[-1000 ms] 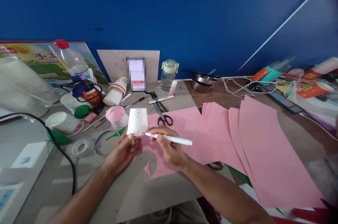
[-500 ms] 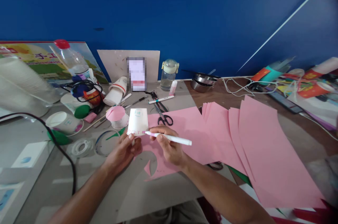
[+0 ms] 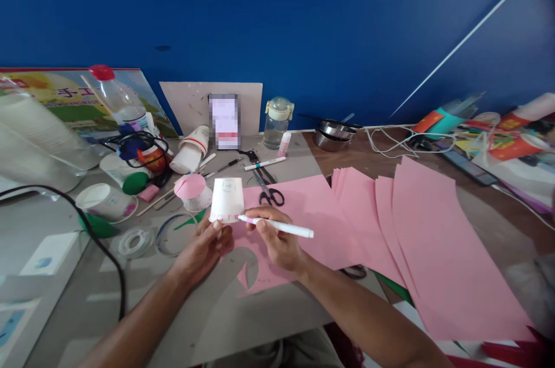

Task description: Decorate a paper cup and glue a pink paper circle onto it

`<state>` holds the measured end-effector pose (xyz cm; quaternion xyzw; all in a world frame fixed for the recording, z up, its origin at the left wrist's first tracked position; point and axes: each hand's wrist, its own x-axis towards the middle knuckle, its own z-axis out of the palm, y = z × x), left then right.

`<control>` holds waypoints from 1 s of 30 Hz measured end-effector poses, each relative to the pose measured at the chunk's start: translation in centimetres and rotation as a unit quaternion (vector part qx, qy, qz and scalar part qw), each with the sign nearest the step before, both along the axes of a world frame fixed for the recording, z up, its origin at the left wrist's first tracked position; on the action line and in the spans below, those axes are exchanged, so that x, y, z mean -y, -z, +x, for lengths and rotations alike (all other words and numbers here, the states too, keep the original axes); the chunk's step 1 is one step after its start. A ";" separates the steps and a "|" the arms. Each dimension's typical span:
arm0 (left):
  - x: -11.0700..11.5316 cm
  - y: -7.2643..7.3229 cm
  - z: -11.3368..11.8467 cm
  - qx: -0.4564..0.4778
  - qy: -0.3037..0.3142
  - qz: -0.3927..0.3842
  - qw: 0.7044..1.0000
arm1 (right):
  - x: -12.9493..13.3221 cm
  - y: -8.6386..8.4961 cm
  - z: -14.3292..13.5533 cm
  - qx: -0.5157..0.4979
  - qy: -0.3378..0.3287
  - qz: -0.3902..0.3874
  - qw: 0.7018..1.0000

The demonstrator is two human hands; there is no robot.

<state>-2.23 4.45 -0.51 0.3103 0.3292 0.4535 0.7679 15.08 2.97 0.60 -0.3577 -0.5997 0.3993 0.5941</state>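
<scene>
A white paper cup (image 3: 228,199) is upside down near the middle, with small pink marks along its rim. My left hand (image 3: 202,247) grips that rim from below, the thumb in front. Pinched in my right hand (image 3: 277,240) is a white marker (image 3: 289,228), its pink tip touching the cup near the rim's right side. Under my right hand lies a pink sheet (image 3: 312,212) with a round cut-out. Black-handled scissors (image 3: 272,197) rest on its back edge. To the left of the cup stands another cup topped with a pink paper disc (image 3: 191,186).
A phone (image 3: 225,122) leans on a board behind the cup, beside a lidded bottle (image 3: 277,122). Pink sheets (image 3: 451,252) spread at right. A tape roll (image 3: 134,242), cups and a black cable (image 3: 113,258) are at left. Metal bowls (image 3: 333,135) stand behind.
The pink marks on the cup's rim have shifted slightly, the cup having turned a little in my left hand. The marker's back end has moved slightly left.
</scene>
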 end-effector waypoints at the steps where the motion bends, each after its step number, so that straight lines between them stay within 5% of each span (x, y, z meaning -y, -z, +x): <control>1: 0.0 0.0 0.0 -0.001 0.001 -0.001 1.000 | 0.0 0.0 0.0 -0.002 0.003 0.000 1.000; 30: 0.0 0.0 0.0 0.004 -0.003 0.008 1.000 | -0.1 0.1 0.0 -0.027 0.004 0.009 1.000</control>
